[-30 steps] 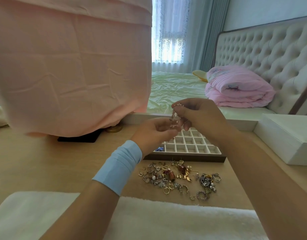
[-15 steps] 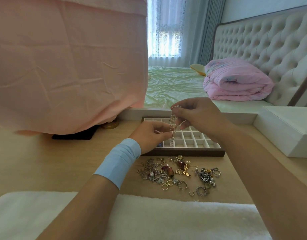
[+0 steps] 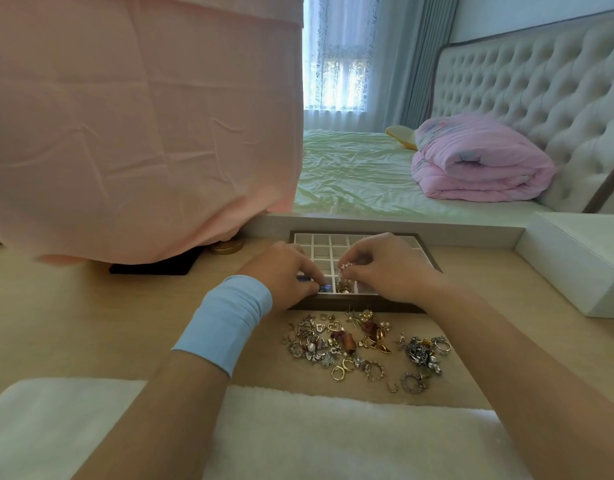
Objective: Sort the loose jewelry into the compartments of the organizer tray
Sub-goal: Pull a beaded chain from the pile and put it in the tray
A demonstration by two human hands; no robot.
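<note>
- The pink cloth (image 3: pixel 142 133) hangs low over the bench (image 3: pixel 90 323) on the far left, well apart from the tray. We doubt it bothers us unless an elbow swings wide and snags it.
- Our left hand (image 3: pixel 284 271) is at the near-left corner of the organizer tray (image 3: pixel 361 304), fingers (image 3: pixel 310 284) curled down by a blue piece (image 3: pixel 324 289) in the front row. We honestly can't tell if they're pinching something or just steadying the tray. If we lean on that corner, the tray could skid or tip and mix up what's already sorted.
- The beaded piece (image 3: pixel 347 268) is pinched between the thumb and fingertips of our right hand (image 3: pixel 388 271). It dangles into a front-row compartment that seems to have something goldish in it already. If we let go too soon, the tail could flop over a divider into the next cell or tangle with what's down there.
- The loose jewelry (image 3: pixel 354 344) lies on the bench just in front of the tray, between our forearms. All those hooks and hoops touch each other, so lifting one will probably drag a neighbour along. A careless forearm could also sweep studs into the fluffy white mat (image 3: pixel 298 434).
- The silver clump (image 3: pixel 421 355) on the right looks knotted, and yanking it might bend something.
</note>
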